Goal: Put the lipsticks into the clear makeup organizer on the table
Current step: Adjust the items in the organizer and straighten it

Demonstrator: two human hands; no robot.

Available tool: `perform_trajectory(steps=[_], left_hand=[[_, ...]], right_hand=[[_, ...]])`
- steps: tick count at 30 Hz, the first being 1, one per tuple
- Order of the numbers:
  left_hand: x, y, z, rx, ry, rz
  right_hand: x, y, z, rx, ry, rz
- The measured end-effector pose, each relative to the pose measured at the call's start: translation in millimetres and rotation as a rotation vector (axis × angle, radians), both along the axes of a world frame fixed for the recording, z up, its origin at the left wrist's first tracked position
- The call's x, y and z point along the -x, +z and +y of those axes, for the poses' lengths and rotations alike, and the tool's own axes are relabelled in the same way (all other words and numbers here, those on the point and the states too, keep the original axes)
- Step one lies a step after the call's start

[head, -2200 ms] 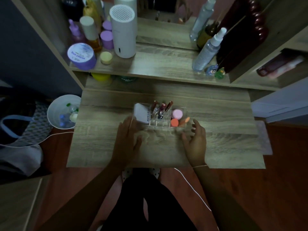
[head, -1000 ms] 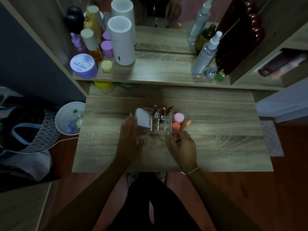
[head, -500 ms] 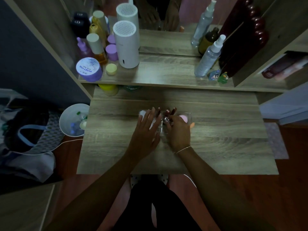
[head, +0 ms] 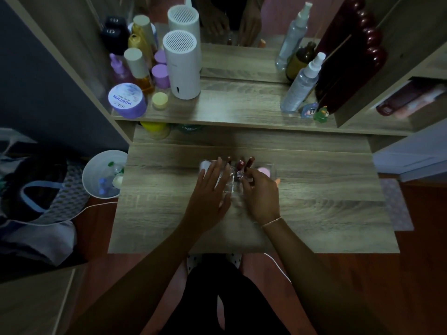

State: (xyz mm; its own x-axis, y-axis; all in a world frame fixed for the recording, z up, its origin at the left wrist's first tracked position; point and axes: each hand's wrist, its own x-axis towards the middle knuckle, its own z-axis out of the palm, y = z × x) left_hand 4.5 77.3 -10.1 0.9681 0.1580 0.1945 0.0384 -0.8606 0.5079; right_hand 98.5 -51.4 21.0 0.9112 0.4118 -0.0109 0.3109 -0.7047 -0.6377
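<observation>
The clear makeup organizer [head: 272, 168] stands in the middle of the wooden table [head: 326, 209]. Three dark red lipsticks [head: 251, 162] stand upright in its middle slots. My left hand [head: 208, 192] lies over the organizer's left part, fingers reaching its far edge and thumb at the near edge, covering most of a white compact [head: 204, 165]. My right hand [head: 262, 197] reaches in from the front, its fingertips pinched on the lower part of the middle lipstick [head: 241, 164]. A pink puff [head: 264, 170] and an orange sponge [head: 278, 181] sit at the organizer's right end.
A shelf behind the table carries a white cylinder device [head: 182, 66], a purple jar [head: 127, 100], several bottles and a spray bottle [head: 302, 83], with a mirror behind. A white bin [head: 101, 172] stands on the floor left of the table, beside a bag [head: 36, 189].
Both hands moved forward from the table in front of the organizer onto it. The left now covers its left side and the right has closed on the middle lipstick.
</observation>
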Motion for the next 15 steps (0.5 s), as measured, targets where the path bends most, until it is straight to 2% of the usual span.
perform_trajectory(steps=[4,7,11,15], left_hand=[[18,-10,4,0.137,0.227,0.036],[33,-22,7,0.193,0.347,0.134],[38,-32,7,0.208,0.301,0.313],[36,-35,6,0.195,0.275,0.343]], right_hand=[[21,0,-33,-0.180,-0.183,-0.163],[34,-14,-61,-0.253,-0.372,-0.099],[31,-40,-75,-0.038,-0.200,0.180],[32,-56,-75,0.022,-0.094,0.202]])
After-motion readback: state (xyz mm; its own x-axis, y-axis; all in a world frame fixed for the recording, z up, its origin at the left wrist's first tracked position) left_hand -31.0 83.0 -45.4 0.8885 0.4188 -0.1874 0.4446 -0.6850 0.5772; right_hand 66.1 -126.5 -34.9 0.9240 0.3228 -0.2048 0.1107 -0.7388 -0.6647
